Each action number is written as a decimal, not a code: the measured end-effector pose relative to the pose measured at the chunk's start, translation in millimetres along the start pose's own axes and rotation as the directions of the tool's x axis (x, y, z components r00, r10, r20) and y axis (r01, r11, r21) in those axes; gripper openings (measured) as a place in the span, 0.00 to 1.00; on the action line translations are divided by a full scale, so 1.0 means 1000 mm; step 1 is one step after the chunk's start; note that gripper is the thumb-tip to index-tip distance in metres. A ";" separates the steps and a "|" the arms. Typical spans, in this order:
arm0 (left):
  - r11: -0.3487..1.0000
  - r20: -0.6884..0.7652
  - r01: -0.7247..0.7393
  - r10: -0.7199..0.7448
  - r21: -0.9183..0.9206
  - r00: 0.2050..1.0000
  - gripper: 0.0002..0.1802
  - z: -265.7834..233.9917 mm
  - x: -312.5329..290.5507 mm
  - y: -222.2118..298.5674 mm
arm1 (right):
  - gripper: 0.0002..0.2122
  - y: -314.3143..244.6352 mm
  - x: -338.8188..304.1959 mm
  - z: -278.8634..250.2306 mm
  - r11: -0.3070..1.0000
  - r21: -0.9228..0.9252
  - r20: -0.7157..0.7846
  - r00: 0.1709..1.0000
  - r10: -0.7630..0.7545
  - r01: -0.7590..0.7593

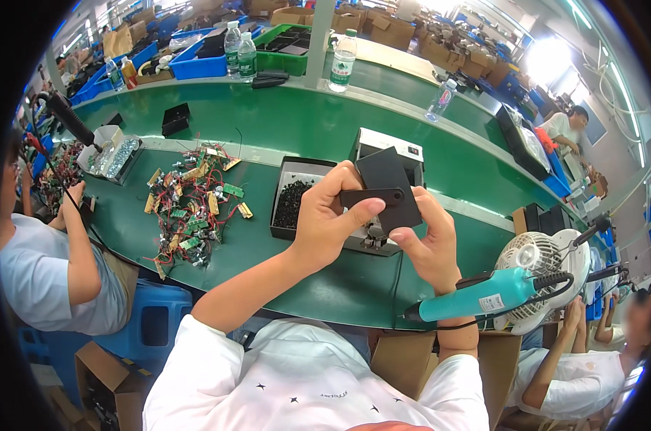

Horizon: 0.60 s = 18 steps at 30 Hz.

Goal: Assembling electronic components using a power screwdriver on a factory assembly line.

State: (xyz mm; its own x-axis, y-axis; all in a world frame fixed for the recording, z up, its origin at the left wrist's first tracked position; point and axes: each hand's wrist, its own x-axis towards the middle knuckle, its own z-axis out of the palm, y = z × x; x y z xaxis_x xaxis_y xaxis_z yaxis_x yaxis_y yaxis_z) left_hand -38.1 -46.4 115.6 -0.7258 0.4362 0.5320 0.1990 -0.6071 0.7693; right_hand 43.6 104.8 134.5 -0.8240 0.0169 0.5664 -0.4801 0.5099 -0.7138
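Note:
Above the green workbench [261, 273], my two hands have a black rectangular plastic housing [390, 172] between them. A flat black bar with a round hole near its end [368, 197] lies across the housing. My left hand [325, 219] pinches the bar under its thumb, its fingers behind the pieces. On the other side, my right hand [435, 241] grips the housing's lower right edge between thumb and fingers. Behind my hands stands a white-and-black device [390, 142], partly hidden. Beside my left hand sits a black tray [282, 233] of small black parts.
A teal handheld power tool [476, 294] with a cord crosses my right forearm, beside a white fan [530, 262]. Wired circuit boards [196, 208] lie heaped at left, near a screw bin [124, 159]. Bottles [343, 61] line the back ledge. Co-workers sit on both sides.

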 end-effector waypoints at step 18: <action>0.953 0.002 0.027 -0.029 0.303 1.000 0.14 -0.046 -0.095 0.004 | 0.33 0.030 -0.057 -0.011 0.773 0.635 -0.280 0.928 0.246 -0.014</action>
State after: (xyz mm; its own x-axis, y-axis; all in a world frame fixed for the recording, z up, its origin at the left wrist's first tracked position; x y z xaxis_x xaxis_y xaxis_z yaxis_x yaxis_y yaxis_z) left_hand 1.4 -120.5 52.2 -0.7297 0.4552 0.5103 0.3697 -0.3651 0.8544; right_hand 79.1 128.6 85.0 -0.7988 0.3817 0.4651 -0.5506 -0.1522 -0.8208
